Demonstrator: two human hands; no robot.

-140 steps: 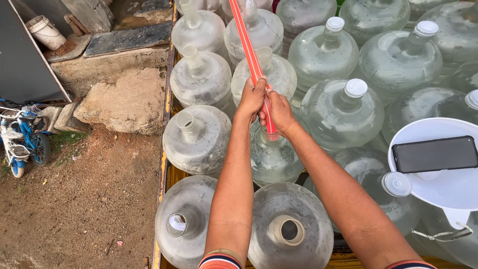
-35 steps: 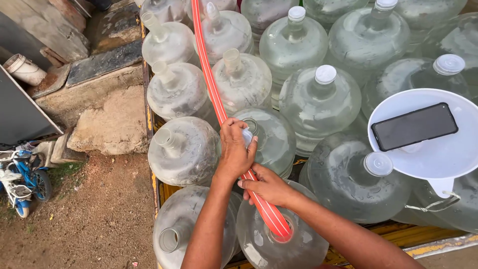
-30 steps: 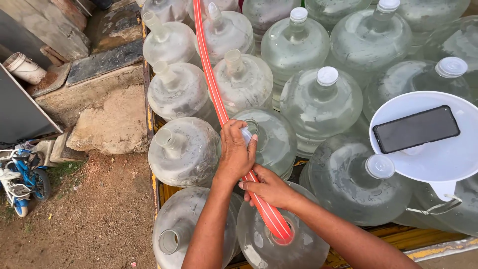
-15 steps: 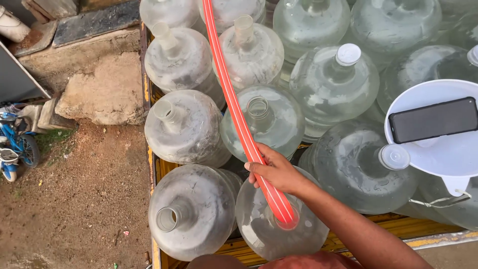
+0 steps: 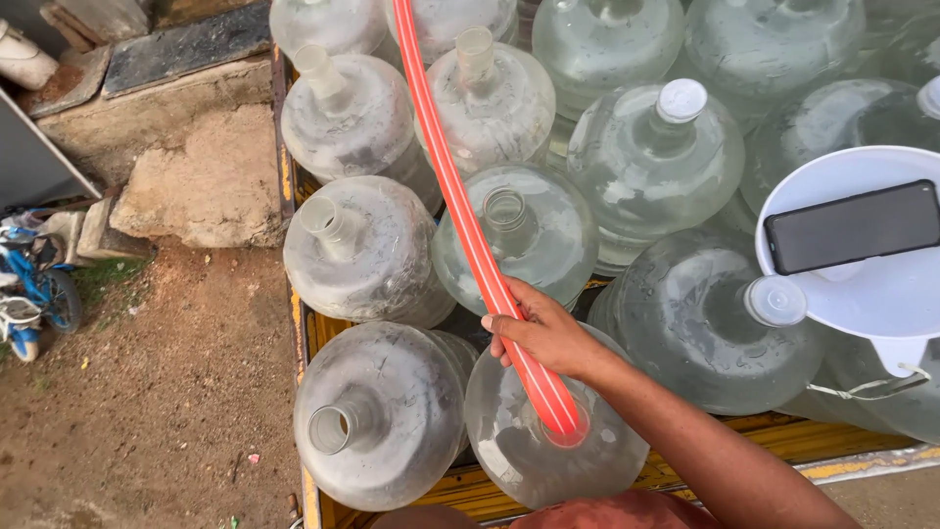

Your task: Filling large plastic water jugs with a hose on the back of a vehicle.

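My right hand (image 5: 543, 333) grips a red hose (image 5: 460, 206) that runs down from the top of the view. The hose end (image 5: 558, 416) sits in the mouth of a clear water jug (image 5: 509, 451) at the near edge of the load. Just behind my hand stands an uncapped jug (image 5: 509, 220), full of water. An empty uncapped jug (image 5: 377, 416) lies to the left of the hose end. My left hand is out of view.
Several large clear jugs, some with white caps (image 5: 681, 98), fill a yellow-edged truck bed (image 5: 294, 313). A white funnel (image 5: 871, 294) with a black phone (image 5: 852, 225) in it rests on jugs at right. Dirt ground, a rock slab (image 5: 196, 186) and a blue toy bike (image 5: 34, 294) lie left.
My left hand has let go of the jug neck beside the hose and dropped out of view. My right hand keeps the hose in the near jug. The camera has tilted slightly.
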